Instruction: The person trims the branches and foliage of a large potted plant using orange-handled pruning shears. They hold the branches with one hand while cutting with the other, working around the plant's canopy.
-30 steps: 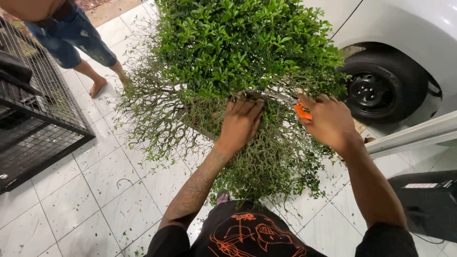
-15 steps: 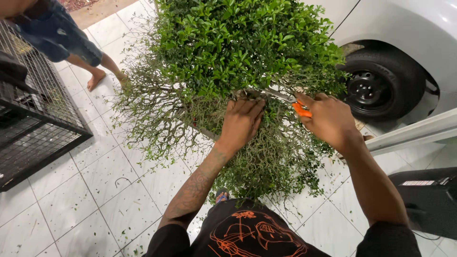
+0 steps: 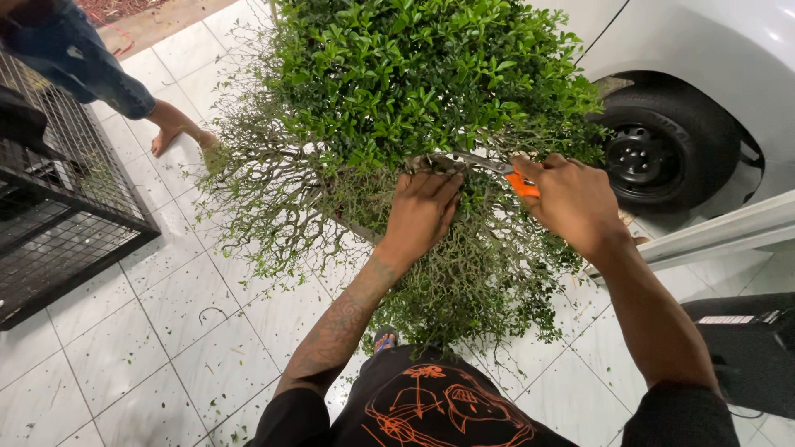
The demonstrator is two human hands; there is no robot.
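Both hands work at the middle of the frame, up against the bush. Left hand lies palm-down on the tangle of thin twigs under the leafy top, fingers spread and pressing the growth aside, holding nothing that can be seen. Right hand is clamped round the orange handles of the shears, whose grey blades point left into the twigs just above the left hand's fingertips; whether the blades are apart cannot be told.

The bush fills the upper middle of the frame, dense green leaves above and bare, wiry branches hanging lower and to the left. It stands on a white tiled floor strewn with small clippings. At the right edge is a white car with its black wheel close behind the right hand. A black wire cage sits at the left. At upper left, another person's bare foot rests on the tiles.
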